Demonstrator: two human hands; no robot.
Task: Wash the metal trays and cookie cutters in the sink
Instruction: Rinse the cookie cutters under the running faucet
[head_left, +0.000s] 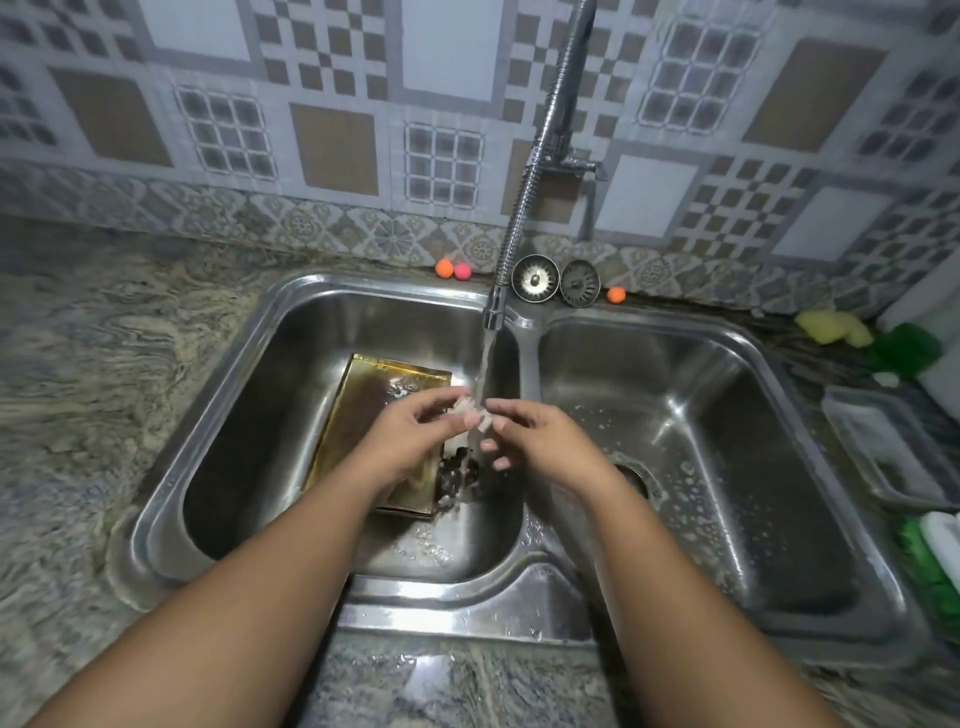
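Pale cookie cutter (471, 411), blurred under water, pinched between both hands (415, 434)

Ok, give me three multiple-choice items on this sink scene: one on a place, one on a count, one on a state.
1. Where does the metal tray lie?
A. on the counter
B. in the right basin
C. in the left basin

2. How many small balls sit along the back edge of the sink?
A. three
B. one
C. five

3. What is the tap doing?
A. it is off
B. it is running
C. it is dripping into the right basin

Key:
1 C, the tray leans in the left basin under the left hand.
2 A, two balls left of the spout, one ball right.
3 B, a stream falls onto the small pale piece held by both hands, with the right hand.
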